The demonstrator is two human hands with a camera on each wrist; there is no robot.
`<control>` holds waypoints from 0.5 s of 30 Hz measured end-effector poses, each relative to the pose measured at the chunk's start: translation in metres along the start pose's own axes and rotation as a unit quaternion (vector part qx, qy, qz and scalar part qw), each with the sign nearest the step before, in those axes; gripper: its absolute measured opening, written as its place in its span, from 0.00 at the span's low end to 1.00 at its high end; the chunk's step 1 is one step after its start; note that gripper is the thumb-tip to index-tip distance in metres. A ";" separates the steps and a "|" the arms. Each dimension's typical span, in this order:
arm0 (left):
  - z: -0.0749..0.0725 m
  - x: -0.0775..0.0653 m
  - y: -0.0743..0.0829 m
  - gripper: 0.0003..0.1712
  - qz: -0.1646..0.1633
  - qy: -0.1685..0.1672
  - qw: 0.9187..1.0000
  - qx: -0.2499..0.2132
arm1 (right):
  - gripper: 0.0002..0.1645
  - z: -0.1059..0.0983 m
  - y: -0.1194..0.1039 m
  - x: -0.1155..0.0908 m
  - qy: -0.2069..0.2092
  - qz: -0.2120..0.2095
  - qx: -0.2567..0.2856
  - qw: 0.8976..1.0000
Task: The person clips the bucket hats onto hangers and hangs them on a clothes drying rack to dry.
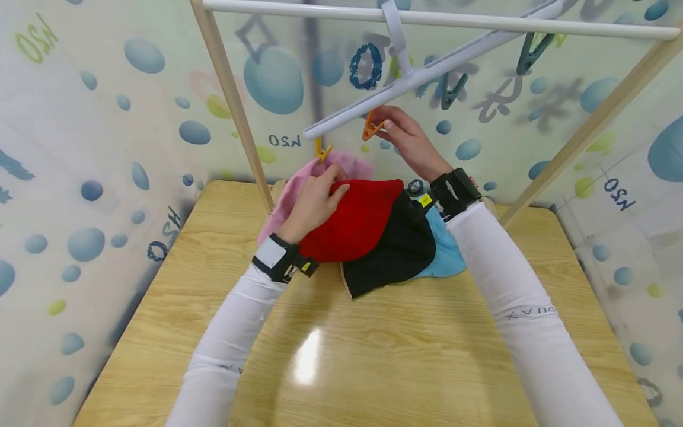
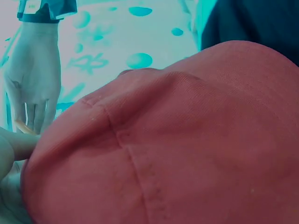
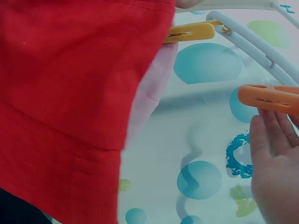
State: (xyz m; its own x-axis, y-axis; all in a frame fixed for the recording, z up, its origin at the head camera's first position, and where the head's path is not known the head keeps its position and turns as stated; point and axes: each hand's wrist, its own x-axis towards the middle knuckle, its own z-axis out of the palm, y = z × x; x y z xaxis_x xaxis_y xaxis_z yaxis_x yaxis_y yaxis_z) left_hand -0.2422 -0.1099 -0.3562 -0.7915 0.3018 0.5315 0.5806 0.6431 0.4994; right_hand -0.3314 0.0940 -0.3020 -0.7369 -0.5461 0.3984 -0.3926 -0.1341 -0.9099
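My left hand pinches the upper left edge of a red cloth hat, whose stitched seam shows in the left wrist view. With its fingers on an orange clothespin, my right hand is just below the white hanger bar. A yellow clothespin near the bar's left end grips a pink cloth item, partly hidden behind the red hat and my left hand. In the right wrist view, the orange clothespin stands apart from the red hat.
Behind the red hat are a black cloth item and a light blue one. Two green clothespins hang farther right along the bar. The hanger hooks over a white rail held by wooden posts above the wooden table.
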 end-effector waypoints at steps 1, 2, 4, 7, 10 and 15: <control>0.000 0.002 0.002 0.09 -0.005 0.002 1.000 -0.001 | 0.22 0.000 0.000 0.000 0.001 0.001 0.000 1.000; 0.000 0.003 0.003 0.08 -0.011 0.004 1.000 -0.001 | 0.22 0.000 -0.001 0.000 0.002 0.003 0.000 1.000; -0.001 0.006 0.005 0.07 -0.022 0.012 1.000 -0.004 | 0.21 0.000 -0.002 0.001 0.003 0.007 0.001 1.000; -0.002 0.010 0.008 0.07 -0.048 0.016 0.998 -0.027 | 0.21 0.000 -0.002 0.002 0.002 0.008 0.011 1.000; -0.003 0.013 0.010 0.09 -0.084 0.012 0.994 -0.063 | 0.20 0.001 -0.002 0.003 0.000 0.005 0.027 1.000; -0.004 0.018 0.012 0.17 -0.133 0.011 0.984 -0.116 | 0.19 0.001 0.000 0.006 -0.002 -0.005 0.032 0.999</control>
State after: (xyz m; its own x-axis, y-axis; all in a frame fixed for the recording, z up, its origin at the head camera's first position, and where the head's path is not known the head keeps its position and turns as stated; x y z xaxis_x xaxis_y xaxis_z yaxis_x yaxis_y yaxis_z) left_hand -0.2489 -0.0992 -0.3381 -0.9189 0.1275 0.3732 0.3826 0.5181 0.7650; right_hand -0.3350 0.0900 -0.3001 -0.7307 -0.5478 0.4075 -0.3645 -0.1918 -0.9113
